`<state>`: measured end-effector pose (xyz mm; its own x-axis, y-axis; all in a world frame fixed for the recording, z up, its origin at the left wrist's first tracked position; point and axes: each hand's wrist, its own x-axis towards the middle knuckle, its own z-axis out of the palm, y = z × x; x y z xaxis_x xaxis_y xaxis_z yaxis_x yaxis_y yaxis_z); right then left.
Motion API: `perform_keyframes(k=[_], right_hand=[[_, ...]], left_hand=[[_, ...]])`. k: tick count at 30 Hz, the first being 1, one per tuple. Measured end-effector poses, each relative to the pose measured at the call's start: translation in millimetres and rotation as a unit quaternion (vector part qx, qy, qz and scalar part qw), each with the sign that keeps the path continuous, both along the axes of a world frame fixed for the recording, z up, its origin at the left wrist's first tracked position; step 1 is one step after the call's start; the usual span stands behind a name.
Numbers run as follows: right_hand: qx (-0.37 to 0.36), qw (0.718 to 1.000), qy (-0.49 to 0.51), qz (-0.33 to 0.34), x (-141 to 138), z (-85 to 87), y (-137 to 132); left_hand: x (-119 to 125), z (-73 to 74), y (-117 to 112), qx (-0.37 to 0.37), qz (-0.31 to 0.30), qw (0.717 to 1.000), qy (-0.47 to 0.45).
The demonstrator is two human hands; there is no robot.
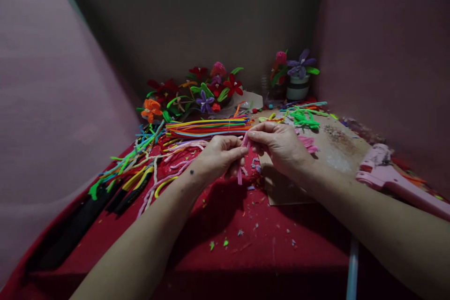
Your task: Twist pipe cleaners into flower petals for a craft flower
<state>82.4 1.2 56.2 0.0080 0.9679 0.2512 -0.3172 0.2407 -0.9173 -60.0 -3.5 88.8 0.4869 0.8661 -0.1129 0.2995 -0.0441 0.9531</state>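
Basically both hands are on one piece, close together and slightly apart, 12 o'clock being the far side of the bench (260,255). Left hand (225,152) pinches the pink fuzzy strip (246,143) between thumb and fingers from 9 o'clock; right hand (281,145) pinches its upper part from 3 o'clock. So the strip sits between the two sets of fingertips, upright-ish, with a pink tail hanging toward 6. Can't tell if it's one length or several folded.

Next ring out: bundle of multicolored fuzzy stems (207,127) at 11, just beyond the left hand, lying crosswise. Brown board (286,187) under the right hand, near corner out at 5. On it, pink fuzzy pieces (308,144) at 3, just beside the right hand, and a bright green tangle (304,118) at 2.

Further: pink glue gun (386,173) at 4, past the right forearm. Yellow-and-black handles (135,187) between 8 and 9, under loose stems (128,159) at 9. Small scraps (225,243) at 6 on red cloth.

Back edge: fuzzy flowers (211,91) at 11, pale pot with a dark band (297,88) at 1, purple flower (301,63) above it.
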Motion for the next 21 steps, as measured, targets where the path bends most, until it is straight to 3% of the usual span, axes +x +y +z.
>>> perform_keyframes(k=[4,10,12,18,21], right_hand=[[-0.058,0.998,-0.023,0.032,2.0,0.0,2.3],[-0.060,0.969,-0.240,-0.003,6.4,-0.4,1.1],[-0.063,0.965,-0.253,0.013,6.4,0.6,-0.2],[-0.069,0.997,-0.005,0.042,1.8,4.7,-3.4],[-0.047,0.998,0.043,0.025,-0.8,2.7,-2.9]], left_hand=[[-3.9,-3.1,6.7,0.023,0.034,0.999,-0.006],[-10.9,-4.0,18.0,0.084,0.076,0.994,0.005],[-11.8,-5.5,19.9,0.101,0.084,0.991,0.028],[-11.9,-14.3,21.8,0.192,0.095,0.973,0.084],[-9.5,-15.8,19.6,0.184,0.078,0.976,0.082]])
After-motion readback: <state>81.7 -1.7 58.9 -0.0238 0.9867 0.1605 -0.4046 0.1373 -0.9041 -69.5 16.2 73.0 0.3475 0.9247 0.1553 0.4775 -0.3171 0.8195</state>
